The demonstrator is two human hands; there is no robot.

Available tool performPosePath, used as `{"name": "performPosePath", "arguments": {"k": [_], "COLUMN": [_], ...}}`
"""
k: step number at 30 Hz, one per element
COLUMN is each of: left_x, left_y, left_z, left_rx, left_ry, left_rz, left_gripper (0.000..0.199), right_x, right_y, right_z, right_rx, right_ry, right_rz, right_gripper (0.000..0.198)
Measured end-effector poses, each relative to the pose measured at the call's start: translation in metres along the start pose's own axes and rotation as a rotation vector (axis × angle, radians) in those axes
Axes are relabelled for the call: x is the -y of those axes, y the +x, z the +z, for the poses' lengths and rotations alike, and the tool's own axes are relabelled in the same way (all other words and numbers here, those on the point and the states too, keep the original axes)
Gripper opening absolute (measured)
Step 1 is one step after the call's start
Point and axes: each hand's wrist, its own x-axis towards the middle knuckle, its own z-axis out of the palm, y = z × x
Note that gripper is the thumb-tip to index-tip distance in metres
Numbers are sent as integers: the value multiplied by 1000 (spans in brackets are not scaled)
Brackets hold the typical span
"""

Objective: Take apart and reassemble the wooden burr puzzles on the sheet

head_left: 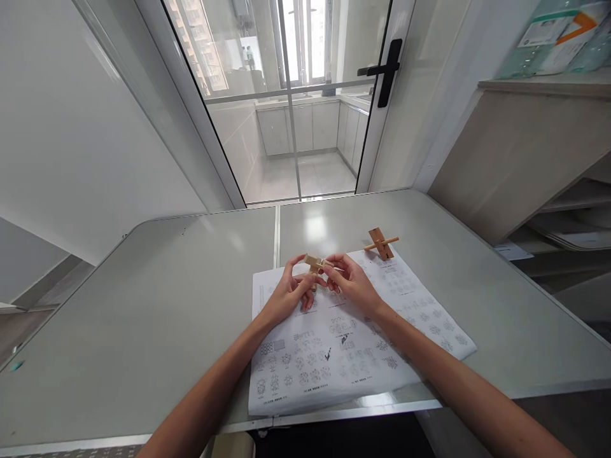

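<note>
Between both hands, just above the printed sheet, is a small pale wooden puzzle (314, 262) made of joined sticks. My left hand (291, 289) grips it from the left, thumb and fingers closed around its lower part. On the other side my right hand (351, 280) pinches the puzzle's right end with its fingertips. Fingers hide part of the puzzle, so its full shape cannot be made out. Under both hands lies the white instruction sheet (310, 381), printed with rows of small line diagrams.
A darker brown wooden piece with a rod through it (380, 243) rests by the sheet's top right corner. The grey table (167, 331) ends at a glass door (291, 127) with a black handle (389, 73). Shelving (525, 146) with plastic bottles on top stands at right.
</note>
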Motion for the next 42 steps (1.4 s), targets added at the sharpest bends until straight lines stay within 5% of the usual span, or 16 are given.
{"name": "performPosePath", "arguments": {"k": [3,16,34,42], "left_x": [-4,1,0,4], "left_y": [-2,-1,-10,-9], "left_z": [1,2,4,4], "left_rx": [30,12,73,51], "left_ry": [27,81,80,107], "left_rz": [-3,33,34,66], "left_gripper": [80,63,68,50], "right_x": [2,-6,13,17], "right_y": [-2,-3,-7,-8], "right_z": [1,-4,-3,-3], "right_rx": [28,40,107,169], "right_ry": [-39,-191,-139,-78], "right_rz": [-7,-83,-40,-8], "right_gripper": [41,35,41,41]}}
